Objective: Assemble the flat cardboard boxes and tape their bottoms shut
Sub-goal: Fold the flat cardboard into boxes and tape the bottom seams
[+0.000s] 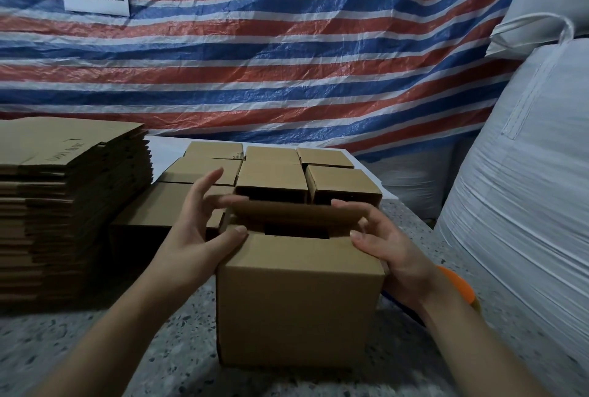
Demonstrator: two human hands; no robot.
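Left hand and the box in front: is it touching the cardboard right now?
Touching. The head view shows the left hand with its thumb pressed on the near top flap of the cardboard box and its fingers on the far flap.

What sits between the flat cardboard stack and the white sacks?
In the head view: the assembled boxes, and nearer, the box under both hands.

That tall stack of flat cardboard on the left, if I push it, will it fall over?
Probably not all at once. The stack of flat cardboard boxes looks wide and many sheets thick, so likely heavy. Its edges already sit uneven, so top sheets might slide. It rests on the speckled table, which looks smooth.
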